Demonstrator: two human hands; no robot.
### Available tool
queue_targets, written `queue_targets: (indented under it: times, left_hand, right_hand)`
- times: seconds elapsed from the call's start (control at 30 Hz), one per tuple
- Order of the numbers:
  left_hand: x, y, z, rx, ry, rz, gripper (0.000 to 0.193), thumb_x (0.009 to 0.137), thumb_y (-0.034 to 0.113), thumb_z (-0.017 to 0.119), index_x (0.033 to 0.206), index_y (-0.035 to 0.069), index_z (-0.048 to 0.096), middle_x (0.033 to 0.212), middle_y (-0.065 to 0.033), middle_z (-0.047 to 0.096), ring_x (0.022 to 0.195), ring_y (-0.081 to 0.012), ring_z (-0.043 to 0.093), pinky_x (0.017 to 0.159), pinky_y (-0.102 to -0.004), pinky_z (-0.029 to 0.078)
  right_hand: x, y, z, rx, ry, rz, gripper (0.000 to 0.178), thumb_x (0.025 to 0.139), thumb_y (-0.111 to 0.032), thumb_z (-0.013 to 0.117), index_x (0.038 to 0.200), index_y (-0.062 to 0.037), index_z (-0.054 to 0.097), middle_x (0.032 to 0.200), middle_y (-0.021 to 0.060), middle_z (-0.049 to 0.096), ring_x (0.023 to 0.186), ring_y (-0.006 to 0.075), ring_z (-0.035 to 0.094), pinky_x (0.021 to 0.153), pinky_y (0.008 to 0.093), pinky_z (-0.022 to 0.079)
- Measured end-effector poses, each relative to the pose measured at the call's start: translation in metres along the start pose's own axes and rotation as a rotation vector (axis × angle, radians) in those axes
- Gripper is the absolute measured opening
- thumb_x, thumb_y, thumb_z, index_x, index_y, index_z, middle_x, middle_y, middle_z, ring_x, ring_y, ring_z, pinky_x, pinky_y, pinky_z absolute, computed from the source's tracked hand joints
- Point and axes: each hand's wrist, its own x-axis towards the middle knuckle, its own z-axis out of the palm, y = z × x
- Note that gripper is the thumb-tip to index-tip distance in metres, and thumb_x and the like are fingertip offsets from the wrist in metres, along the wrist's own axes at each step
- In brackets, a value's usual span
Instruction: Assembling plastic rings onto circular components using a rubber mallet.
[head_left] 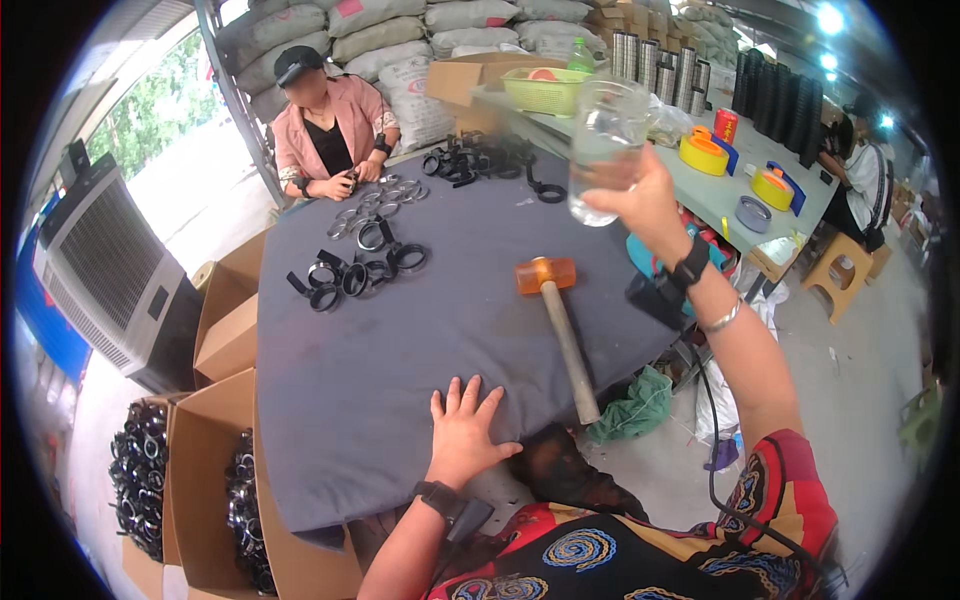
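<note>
Your left hand (467,437) lies palm down at the near edge of the cloth-covered table (360,400), fingers spread wide and holding nothing. Your right hand (640,205) is wrapped around a clear cup (607,130), with the thumb across its lower part. The cup is up in front of you on your right, roughly upright, in line with where the cloth meets the gray side table (745,205). It seems to hold some clear liquid, though you can't be sure through the glare.

The step in hand looks like handling the cup, with your left hand perhaps bracing you. The next move calls for a firm grip and a level cup, so nothing spills on the cloth. Setting it down would need a flat spot away from the 1 orange-headed hammer (567,340), which lies untouched between your 2 hands, and from the black clamps (370,270) on the left, near the other person (330,140).
</note>
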Motion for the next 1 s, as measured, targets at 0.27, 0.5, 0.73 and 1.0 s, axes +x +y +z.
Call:
queue_targets:
  times: [0.27, 0.5, 0.73, 1.0]
  left_hand:
    - [-0.001, -0.003, 0.002, -0.003, 0.001, 0.007, 0.088, 0.058, 0.048, 0.082, 0.134, 0.016, 0.052, 0.145, -0.0183, 0.039, 0.136, -0.0411, 0.03, 0.111, -0.0595, 0.019]
    - [0.0, -0.001, 0.001, 0.001, 0.006, 0.001, 0.088, 0.057, 0.047, 0.083, 0.134, 0.016, 0.053, 0.143, -0.0185, 0.041, 0.135, -0.0419, 0.031, 0.11, -0.0598, 0.02]
    - [0.001, -0.003, 0.002, 0.012, 0.016, -0.008, 0.087, 0.057, 0.049, 0.082, 0.132, 0.015, 0.054, 0.142, -0.0187, 0.042, 0.135, -0.0422, 0.032, 0.11, -0.0604, 0.021]
    - [-0.002, -0.006, 0.001, 0.011, 0.013, 0.021, 0.087, 0.062, 0.05, 0.078, 0.137, 0.017, 0.049, 0.145, -0.0186, 0.039, 0.137, -0.0418, 0.03, 0.109, -0.0616, 0.02]
  right_hand:
    - [0.06, 0.055, -0.099, -0.734, 0.429, 0.013, 0.078, 0.05, -0.034, 0.088, 0.107, 0.0061, 0.055, 0.097, 0.022, 0.065, 0.09, 0.0341, 0.066, 0.079, 0.0399, 0.052]
    - [0.08, 0.081, -0.145, -1.032, 0.55, 0.243, 0.081, 0.054, -0.035, 0.087, 0.11, 0.0124, 0.053, 0.104, 0.0285, 0.064, 0.097, 0.0365, 0.065, 0.085, 0.0385, 0.05]
    - [0.096, 0.139, -0.179, -0.992, 0.57, 0.319, 0.064, 0.051, -0.034, 0.087, 0.097, 0.0043, 0.064, 0.099, 0.0229, 0.068, 0.093, 0.0333, 0.067, 0.083, 0.0389, 0.052]
    - [0.103, 0.159, -0.208, -1.119, 0.511, 0.248, 0.053, 0.058, -0.038, 0.085, 0.093, -0.0006, 0.071, 0.093, 0.0199, 0.07, 0.087, 0.033, 0.067, 0.081, 0.0422, 0.052]
